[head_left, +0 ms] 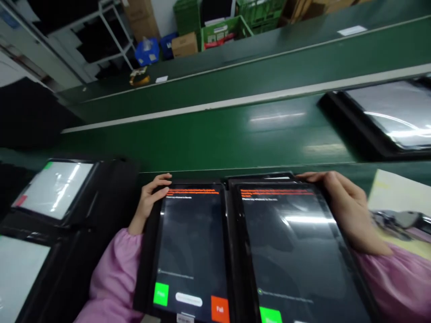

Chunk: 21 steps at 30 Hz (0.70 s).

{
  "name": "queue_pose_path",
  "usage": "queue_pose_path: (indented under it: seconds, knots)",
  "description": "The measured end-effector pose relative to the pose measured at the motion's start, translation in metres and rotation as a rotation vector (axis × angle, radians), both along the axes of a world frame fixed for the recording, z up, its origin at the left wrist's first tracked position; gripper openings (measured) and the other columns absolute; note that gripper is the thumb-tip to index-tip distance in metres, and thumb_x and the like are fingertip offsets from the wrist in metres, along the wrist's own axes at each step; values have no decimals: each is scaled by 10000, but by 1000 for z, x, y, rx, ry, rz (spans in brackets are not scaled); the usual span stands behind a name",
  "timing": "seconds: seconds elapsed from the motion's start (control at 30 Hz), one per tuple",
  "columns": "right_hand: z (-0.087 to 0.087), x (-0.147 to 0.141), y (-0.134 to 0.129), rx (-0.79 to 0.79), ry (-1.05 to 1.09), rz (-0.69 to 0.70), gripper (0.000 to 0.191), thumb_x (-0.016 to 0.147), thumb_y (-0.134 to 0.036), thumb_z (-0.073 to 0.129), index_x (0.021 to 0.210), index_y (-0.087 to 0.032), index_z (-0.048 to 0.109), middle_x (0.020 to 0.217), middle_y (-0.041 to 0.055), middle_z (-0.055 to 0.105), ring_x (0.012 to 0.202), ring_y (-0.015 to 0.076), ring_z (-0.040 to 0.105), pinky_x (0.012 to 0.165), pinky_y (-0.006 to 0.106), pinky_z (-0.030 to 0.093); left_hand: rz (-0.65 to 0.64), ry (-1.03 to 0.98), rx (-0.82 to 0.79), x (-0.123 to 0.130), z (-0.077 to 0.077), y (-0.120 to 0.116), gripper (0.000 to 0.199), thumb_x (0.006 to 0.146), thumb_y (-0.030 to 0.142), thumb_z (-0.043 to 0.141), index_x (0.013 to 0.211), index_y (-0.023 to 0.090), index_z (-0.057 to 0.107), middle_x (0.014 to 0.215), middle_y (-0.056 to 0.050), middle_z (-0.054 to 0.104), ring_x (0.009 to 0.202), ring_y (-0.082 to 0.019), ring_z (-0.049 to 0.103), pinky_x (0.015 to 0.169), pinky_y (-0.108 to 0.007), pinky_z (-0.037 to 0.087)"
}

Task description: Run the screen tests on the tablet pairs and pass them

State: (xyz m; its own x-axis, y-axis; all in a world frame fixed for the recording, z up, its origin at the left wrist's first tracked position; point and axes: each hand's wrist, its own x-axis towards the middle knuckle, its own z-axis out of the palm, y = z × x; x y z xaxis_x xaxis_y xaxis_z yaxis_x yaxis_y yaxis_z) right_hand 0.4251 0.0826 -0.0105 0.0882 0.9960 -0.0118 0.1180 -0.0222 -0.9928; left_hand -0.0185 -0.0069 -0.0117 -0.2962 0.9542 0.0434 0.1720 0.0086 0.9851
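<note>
Two dark-screened tablets lie side by side in front of me in black foam holders, each with red and white text at the top. The left tablet [191,237] shows a green box and a red "Fail" box low on its screen. My left hand [151,199] grips its upper left corner, thumb over the front edge. On the right tablet [296,251], part of a green box shows at the bottom. My right hand [348,213] is closed round its upper right corner, with some fingers hidden behind it. Another tablet's edge [279,176] peeks out behind the right one.
White-screened tablets [57,188] in black foam stand at the left. Another tablet [397,112] rests on the green conveyor [208,139] at the right. Beside my right wrist are yellow paper [400,193] and a shiny metal object [400,220]. Crates and boxes stand beyond.
</note>
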Motion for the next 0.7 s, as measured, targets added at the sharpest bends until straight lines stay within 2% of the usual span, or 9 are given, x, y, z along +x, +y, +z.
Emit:
queue_pose_path:
  seconds: [0.13, 0.23, 0.33, 0.43, 0.53, 0.7]
  knots:
    - [0, 3, 2, -15, -76, -14, 599, 743, -877, 736, 724, -278, 718, 1108, 141, 764, 1082, 356, 676, 1011, 534, 473, 1, 10, 3, 2, -2, -1, 285, 751, 497, 854, 898, 252, 851, 1255, -127, 766, 1294, -352, 665, 1174, -541, 465]
    - [0, 5, 5, -1, -97, 2, 604, 762, -880, 712, 734, -277, 719, 1108, 136, 771, 1069, 352, 684, 972, 514, 493, -3, 10, 0, 2, -3, -1, 284, 782, 501, 820, 911, 249, 854, 1261, -125, 765, 1309, -352, 659, 1184, -533, 462]
    - [0, 8, 6, 38, -105, 54, 577, 797, -838, 719, 770, -262, 729, 1057, 117, 783, 1007, 323, 698, 896, 452, 532, -12, 6, -3, 2, -2, -1, 311, 783, 528, 808, 915, 252, 860, 1256, -123, 771, 1312, -371, 653, 1204, -559, 441]
    - [-1, 10, 6, 81, -116, 111, 581, 879, -801, 665, 846, -225, 736, 1000, 93, 774, 965, 274, 707, 861, 402, 564, -21, 0, 4, 0, -4, -2, 318, 798, 553, 800, 921, 268, 866, 1243, -112, 777, 1331, -394, 633, 1256, -600, 366]
    - [-6, 11, 8, 116, -128, 140, 553, 993, -712, 592, 959, -173, 714, 1017, 73, 744, 954, 215, 705, 900, 409, 579, -8, 5, -28, -5, -9, 0, 358, 795, 616, 793, 928, 292, 866, 1267, -84, 775, 1373, -412, 604, 1291, -620, 309]
    - [-12, 11, 12, 140, -113, 167, 430, 1056, -575, 588, 1062, -159, 697, 1068, 61, 717, 968, 198, 696, 910, 414, 591, 24, 45, -102, -14, -17, 5, 465, 714, 743, 787, 900, 324, 863, 1242, -49, 790, 1397, -436, 594, 1291, -624, 339]
